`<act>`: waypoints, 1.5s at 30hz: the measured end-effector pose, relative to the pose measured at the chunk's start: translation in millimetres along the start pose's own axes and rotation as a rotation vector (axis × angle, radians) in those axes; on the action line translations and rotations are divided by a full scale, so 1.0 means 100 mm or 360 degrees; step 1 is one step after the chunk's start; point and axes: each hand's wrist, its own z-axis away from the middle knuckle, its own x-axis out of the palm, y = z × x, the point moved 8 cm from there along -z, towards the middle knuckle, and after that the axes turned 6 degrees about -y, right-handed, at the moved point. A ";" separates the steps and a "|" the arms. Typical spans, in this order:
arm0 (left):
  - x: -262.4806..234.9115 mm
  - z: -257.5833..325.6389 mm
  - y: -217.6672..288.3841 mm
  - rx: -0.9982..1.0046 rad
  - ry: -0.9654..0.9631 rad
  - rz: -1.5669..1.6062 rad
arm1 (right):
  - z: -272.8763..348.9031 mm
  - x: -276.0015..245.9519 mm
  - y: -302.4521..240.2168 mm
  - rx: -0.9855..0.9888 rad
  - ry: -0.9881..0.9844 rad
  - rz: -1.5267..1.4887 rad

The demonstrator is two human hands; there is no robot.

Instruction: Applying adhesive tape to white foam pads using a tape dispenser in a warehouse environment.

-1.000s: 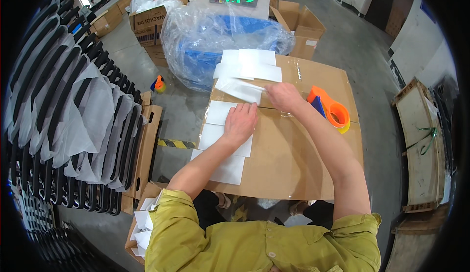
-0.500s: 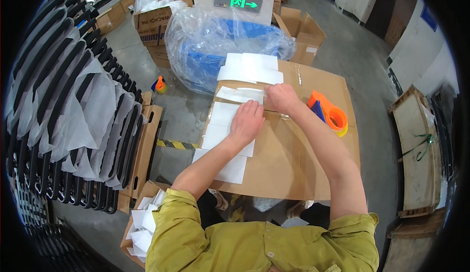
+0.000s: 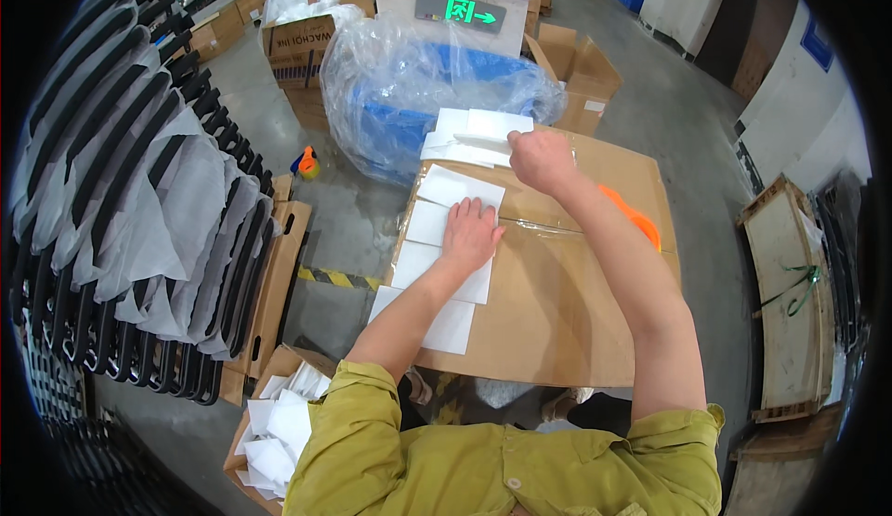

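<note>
A large brown cardboard box (image 3: 557,302) serves as my work surface. White foam sheets (image 3: 437,247) lie in a row along its left edge. My left hand (image 3: 471,233) presses flat on one of them, fingers spread. My right hand (image 3: 539,156) is closed at the far edge of the box, beside a stack of white sheets (image 3: 474,135); whether it grips a sheet is unclear. An orange tape dispenser (image 3: 636,219) sits behind my right forearm, mostly hidden.
A rack of black frames wrapped in white foam (image 3: 130,209) fills the left. A blue bin under clear plastic (image 3: 427,79) stands beyond the box. An open carton of white sheets (image 3: 274,428) sits by my left elbow. Cardboard boxes (image 3: 576,70) and wooden pallets (image 3: 790,293) stand around.
My right hand has moved away from the middle of the box up to the far stack of sheets. My left hand stayed pressed on the sheets.
</note>
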 end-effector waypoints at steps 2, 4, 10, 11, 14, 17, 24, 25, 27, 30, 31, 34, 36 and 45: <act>-0.02 -0.04 0.00 0.0007 -0.0025 0.0009 | 0.01 -0.15 0.05 0.0030 0.0042 0.0018; 0.00 -0.03 -0.02 0.0003 -0.0058 0.0022 | 0.06 -0.32 0.04 0.0054 0.0074 0.0028; -0.70 0.19 0.03 -0.0031 0.0609 0.0928 | 0.48 -0.61 0.18 0.0243 -0.0109 0.0023; -0.58 0.21 -0.15 -0.0389 0.0428 0.1714 | 0.56 -0.67 0.17 0.0220 -0.0080 0.0029; -0.55 0.38 -0.24 -0.0829 0.0000 0.2721 | 0.79 -0.84 0.08 0.0140 0.0030 0.0117; -0.80 0.44 0.00 -0.0848 -0.0307 0.2878 | 1.07 -1.01 0.01 0.0054 0.0144 0.0255; -0.97 0.59 0.34 -0.0751 -0.0520 0.2737 | 1.58 -1.30 -0.19 -0.0154 0.0254 0.0398; -0.99 0.59 0.35 -0.0687 -0.0458 0.2685 | 1.64 -1.31 -0.19 -0.0151 0.0254 0.0398; -1.02 0.61 0.40 -0.0623 -0.0404 0.2631 | 1.77 -1.37 -0.23 -0.0272 0.0382 0.0421; -1.11 0.64 0.36 -0.0625 -0.0289 0.2497 | 1.95 -1.36 -0.23 -0.0324 0.0285 0.0517; -1.14 0.65 0.34 -0.0628 -0.0270 0.2457 | 2.00 -1.36 -0.22 -0.0318 0.0288 0.0515; -1.19 0.70 0.37 -0.0612 -0.0259 0.2288 | 2.14 -1.38 -0.26 -0.0442 0.0397 0.0475; -1.21 0.73 0.39 -0.0600 -0.0272 0.2162 | 2.23 -1.37 -0.29 -0.0521 0.0406 0.0513; -1.21 0.88 0.50 -0.0464 -0.0876 0.2337 | 2.48 -1.50 -0.47 -0.0855 0.0608 0.0549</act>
